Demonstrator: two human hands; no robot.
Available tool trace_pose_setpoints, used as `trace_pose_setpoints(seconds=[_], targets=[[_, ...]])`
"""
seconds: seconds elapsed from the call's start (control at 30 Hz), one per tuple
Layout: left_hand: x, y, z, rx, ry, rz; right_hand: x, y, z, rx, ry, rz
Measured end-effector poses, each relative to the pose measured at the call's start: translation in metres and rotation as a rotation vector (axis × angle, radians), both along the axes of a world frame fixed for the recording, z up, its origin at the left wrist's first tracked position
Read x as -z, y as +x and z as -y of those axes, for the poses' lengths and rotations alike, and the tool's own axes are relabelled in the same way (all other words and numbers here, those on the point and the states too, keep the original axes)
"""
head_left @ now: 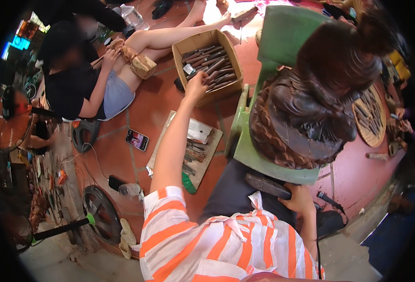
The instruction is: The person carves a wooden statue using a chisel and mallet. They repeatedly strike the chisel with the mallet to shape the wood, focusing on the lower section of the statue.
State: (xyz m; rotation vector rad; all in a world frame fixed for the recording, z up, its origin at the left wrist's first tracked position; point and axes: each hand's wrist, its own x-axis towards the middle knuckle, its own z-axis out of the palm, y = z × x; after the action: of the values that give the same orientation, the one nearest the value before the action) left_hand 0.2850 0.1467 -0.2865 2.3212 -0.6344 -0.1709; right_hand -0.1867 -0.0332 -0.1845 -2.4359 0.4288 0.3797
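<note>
My left hand [196, 87] reaches forward into a cardboard box [184, 40] at upper centre. Its fingers close around the brown handle of a carving chisel [211, 77]; the blade cannot be made out. Several more dark-handled carving tools [224, 63] lie heaped in the box. Low at the right, my right hand [299, 199] grips the end of a dark, flat wooden bar [267, 186] resting over my lap. Just ahead of it, a dark brown carved wooden sculpture [306, 117] with flowing folds sits on a green plastic chair [282, 35].
Beside my left arm, chisels lie on a flat board [203, 160]. A phone [137, 140] rests on the tiled floor. At upper left a seated person [76, 84] holds a small wood carving [141, 66]. A round basket of tools [369, 115] stands behind the sculpture.
</note>
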Motion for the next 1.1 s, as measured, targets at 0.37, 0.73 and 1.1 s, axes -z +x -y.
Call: trace_pose_setpoints(seconds=[0.37, 0.73, 1.1], targets=[[-0.005, 0.019, -0.006, 0.047, -0.138, 0.370, 0.009, -0.001, -0.002, 0.003, -0.064, 0.017], [0.082, -0.149, -0.248, -0.598, 0.056, -0.479, 0.008, 0.001, 0.003, -0.027, -0.032, 0.004], [0.117, -0.161, -0.192, -0.751, 0.265, -0.177, 0.005, -0.014, -0.011, 0.058, -0.087, 0.006]])
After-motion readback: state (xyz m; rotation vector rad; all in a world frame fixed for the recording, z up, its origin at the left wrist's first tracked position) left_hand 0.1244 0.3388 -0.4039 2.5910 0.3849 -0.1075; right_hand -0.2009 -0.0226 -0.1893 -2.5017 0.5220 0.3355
